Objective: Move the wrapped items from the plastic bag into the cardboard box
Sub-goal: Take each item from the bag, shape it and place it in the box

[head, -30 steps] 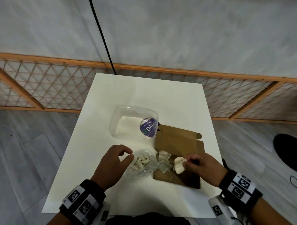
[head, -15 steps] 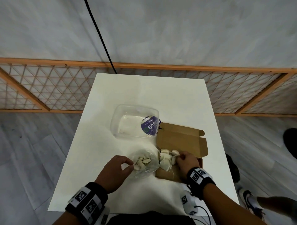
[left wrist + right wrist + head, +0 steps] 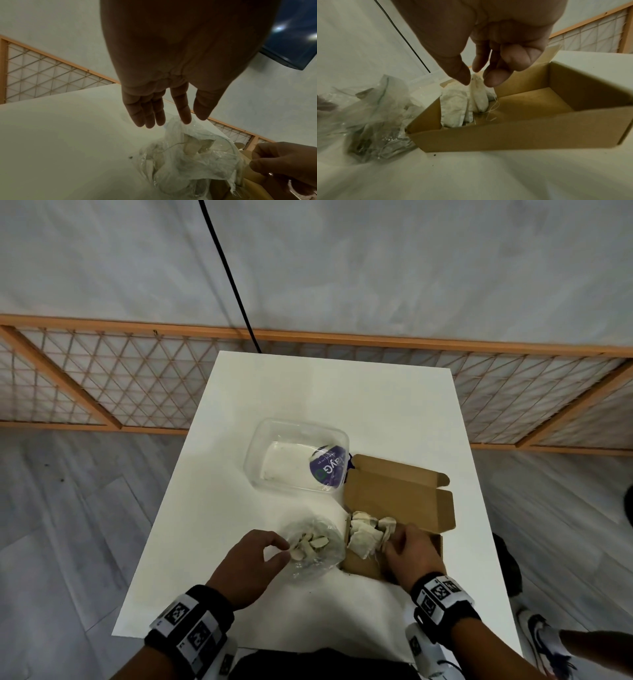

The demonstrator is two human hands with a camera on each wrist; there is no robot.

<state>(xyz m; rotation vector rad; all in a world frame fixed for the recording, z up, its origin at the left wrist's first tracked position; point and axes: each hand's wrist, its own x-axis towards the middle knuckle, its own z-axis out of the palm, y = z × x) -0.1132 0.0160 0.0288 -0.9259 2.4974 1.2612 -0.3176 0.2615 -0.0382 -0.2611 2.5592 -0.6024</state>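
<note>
A clear plastic bag (image 3: 318, 559) (image 3: 188, 162) with several pale wrapped items (image 3: 313, 542) lies on the white table, just left of an open cardboard box (image 3: 400, 498) (image 3: 522, 134). More wrapped items (image 3: 364, 534) are stacked at the box's left end. My left hand (image 3: 282, 549) (image 3: 193, 119) pinches the bag's raised rim between index finger and thumb. My right hand (image 3: 388, 542) (image 3: 476, 79) is over the box; its thumb and fingertips hold the top of one wrapped item (image 3: 478, 94) that stands upright against the stack.
A clear plastic container (image 3: 274, 453) with a purple label (image 3: 327, 470) sits behind the bag, touching the box's far left corner. The box's lid flap (image 3: 404, 474) lies open at the back. A wooden lattice fence (image 3: 102, 378) and a black cable (image 3: 233, 278) are beyond the table.
My right hand has carried a wrapped item leftward from the box's right side and set it against the stack at the left end. My left hand has stayed at the bag's rim.
</note>
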